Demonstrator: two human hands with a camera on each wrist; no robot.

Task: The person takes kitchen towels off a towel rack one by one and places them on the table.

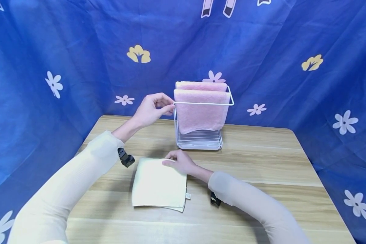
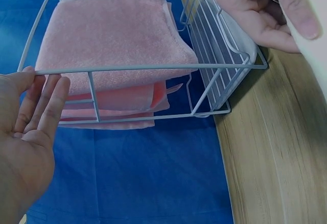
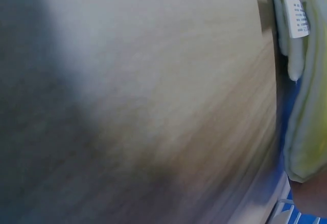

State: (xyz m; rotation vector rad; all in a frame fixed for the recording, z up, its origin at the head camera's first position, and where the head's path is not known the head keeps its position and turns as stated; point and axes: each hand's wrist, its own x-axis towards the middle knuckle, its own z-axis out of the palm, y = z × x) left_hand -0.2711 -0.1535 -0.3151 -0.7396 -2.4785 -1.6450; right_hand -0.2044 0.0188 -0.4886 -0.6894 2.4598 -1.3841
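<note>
My left hand [image 1: 154, 108] holds the left top corner of a white wire rack [image 1: 201, 103], thumb and fingers around the rail in the left wrist view. Two folded pink towels [image 1: 202, 110] hang over the rack's upper bars. My right hand [image 1: 181, 162] pinches the upper right corner of a folded pale yellow towel [image 1: 160, 183] in front of the rack, thumb on top. A small printed tag [image 3: 297, 17] sticks out from this towel's layered edge in the right wrist view.
The rack stands near the back of a wood-grain table [image 1: 262, 162], with a wire shelf over a pale tray [image 1: 199, 147] at its base. A blue curtain [image 1: 170, 40] with printed flowers hangs behind and beside the table.
</note>
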